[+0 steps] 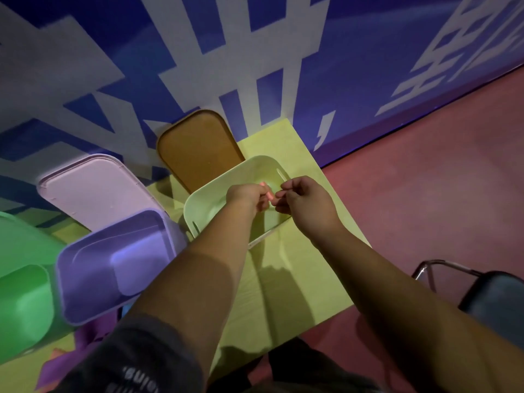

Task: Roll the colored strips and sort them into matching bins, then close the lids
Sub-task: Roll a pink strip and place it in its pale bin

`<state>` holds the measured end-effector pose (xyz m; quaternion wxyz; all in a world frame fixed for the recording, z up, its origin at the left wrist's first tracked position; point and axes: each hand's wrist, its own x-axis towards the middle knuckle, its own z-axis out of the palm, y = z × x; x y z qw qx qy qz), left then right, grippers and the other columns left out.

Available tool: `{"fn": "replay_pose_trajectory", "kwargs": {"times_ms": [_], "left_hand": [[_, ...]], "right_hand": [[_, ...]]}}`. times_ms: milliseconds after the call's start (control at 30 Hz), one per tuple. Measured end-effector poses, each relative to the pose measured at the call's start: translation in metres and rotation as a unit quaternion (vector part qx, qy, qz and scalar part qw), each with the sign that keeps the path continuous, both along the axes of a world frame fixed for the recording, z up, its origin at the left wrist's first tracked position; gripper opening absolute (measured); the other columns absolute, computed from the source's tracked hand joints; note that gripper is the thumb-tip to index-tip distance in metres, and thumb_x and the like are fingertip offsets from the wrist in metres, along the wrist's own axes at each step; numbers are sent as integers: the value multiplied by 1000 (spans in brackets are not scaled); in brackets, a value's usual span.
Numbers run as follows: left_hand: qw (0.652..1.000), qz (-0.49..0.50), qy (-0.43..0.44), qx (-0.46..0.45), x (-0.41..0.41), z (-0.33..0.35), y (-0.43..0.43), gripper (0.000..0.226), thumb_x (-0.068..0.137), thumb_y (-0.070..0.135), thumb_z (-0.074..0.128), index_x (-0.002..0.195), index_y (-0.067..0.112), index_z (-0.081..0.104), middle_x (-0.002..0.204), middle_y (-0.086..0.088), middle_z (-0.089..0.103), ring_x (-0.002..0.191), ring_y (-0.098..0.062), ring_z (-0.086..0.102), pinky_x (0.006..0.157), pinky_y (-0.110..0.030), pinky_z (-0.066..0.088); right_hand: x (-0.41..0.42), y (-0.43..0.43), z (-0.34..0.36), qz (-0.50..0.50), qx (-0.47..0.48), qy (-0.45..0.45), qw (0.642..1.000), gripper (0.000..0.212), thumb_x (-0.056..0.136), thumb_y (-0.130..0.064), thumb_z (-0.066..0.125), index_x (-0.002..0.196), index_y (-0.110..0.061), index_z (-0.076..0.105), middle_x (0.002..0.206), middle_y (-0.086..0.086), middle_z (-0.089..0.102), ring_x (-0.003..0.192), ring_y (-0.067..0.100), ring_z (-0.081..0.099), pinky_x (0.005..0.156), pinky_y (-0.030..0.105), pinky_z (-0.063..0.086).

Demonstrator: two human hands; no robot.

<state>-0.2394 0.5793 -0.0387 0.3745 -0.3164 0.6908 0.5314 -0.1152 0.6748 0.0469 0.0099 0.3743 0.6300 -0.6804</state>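
1. Your left hand (246, 195) and right hand (304, 199) pinched a pink strip (268, 192) between them, apparently mid-roll, over the pale bin (198, 211)
2. The purple bin (113, 268) and pale bin stood open, so sorting looked unfinished and no lid was closed yet

Dark chair (494, 303) on red floor (425, 171); blue white-lettered wall (368, 38) behind.

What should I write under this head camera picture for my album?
The left hand and right hand pinch a small pink strip over the open pale bin.
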Motion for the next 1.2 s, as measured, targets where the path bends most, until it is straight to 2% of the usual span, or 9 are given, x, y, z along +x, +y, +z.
{"fn": "replay_pose_trajectory", "kwargs": {"times_ms": [67, 133, 267, 433, 500, 600, 667, 900, 1200], "left_hand": [[1000, 0, -4, -18, -5, -8, 2, 12, 93, 7, 81, 89, -4, 78, 85, -18, 81, 81, -29, 75, 86, -44, 67], [999, -13, -9, -29, -6, -4, 5, 21, 96, 6, 78, 75, 1, 75, 71, -14, 78, 83, -29, 73, 92, -46, 64], [994, -56, -5, -99, -6, -2, 11, 33, 92, 14, 83, 62, 7, 72, 56, -7, 70, 69, -26, 71, 83, -43, 66], [992, -68, 7, -103, -8, -3, 11, 22, 92, 30, 85, 87, 10, 79, 77, -5, 78, 51, -20, 68, 65, -33, 63], [994, -69, -8, -82, -8, 2, 8, 20, 100, 26, 77, 86, 12, 74, 77, -2, 74, 44, -17, 63, 54, -28, 51], [998, -50, -9, -40, -4, 19, -4, 14, 103, 9, 64, 91, 8, 70, 88, -6, 73, 55, -19, 67, 44, -26, 48], [999, -43, -1, 9, 4, 37, -15, 13, 103, 5, 59, 93, 7, 66, 89, -6, 70, 49, -15, 66, 40, -21, 45], [993, -35, 20, 108, 24, 102, -76, 9, 107, 22, 62, 112, 17, 69, 100, 5, 76, 85, -12, 73, 66, -28, 54], [980, 55, 177, 76, 44, 172, -223, 18, 104, 20, 64, 115, 11, 76, 88, 1, 77, 69, -12, 73, 59, -25, 52]], "right_hand": [[2, 1, 0, -5, -9, 3, 1000, 22, 103, 4, 47, 104, -7, 65, 94, 13, 76, 89, 31, 79, 89, 48, 66], [4, 1, 1, -24, -24, 12, 999, 23, 103, 6, 45, 105, -5, 65, 92, 13, 75, 86, 29, 79, 86, 44, 66], [8, -3, 3, -53, -44, 30, 997, 23, 104, 7, 43, 106, -2, 64, 89, 14, 74, 83, 28, 79, 79, 36, 65], [6, -2, 4, -63, -66, 38, 995, 22, 103, 8, 44, 109, 0, 64, 93, 18, 73, 85, 30, 78, 81, 38, 66], [4, -1, 5, -69, -76, 37, 994, 23, 102, 10, 43, 110, 2, 63, 92, 18, 72, 82, 28, 78, 80, 38, 66], [1, -3, 8, -86, -88, 35, 992, 24, 100, 11, 42, 109, 2, 63, 89, 16, 71, 77, 26, 77, 75, 34, 64], [-2, -7, 12, -101, -87, 30, 991, 23, 101, 9, 44, 107, 0, 63, 88, 13, 71, 75, 24, 77, 73, 34, 64], [-10, -43, 43, -68, -77, 35, 994, 18, 104, 0, 47, 107, -4, 64, 91, 12, 73, 72, 20, 73, 69, 33, 64], [-28, -159, 77, 135, -60, 23, 989, 15, 105, -1, 47, 105, -4, 61, 90, 16, 69, 67, 24, 60, 58, 32, 50]]}}
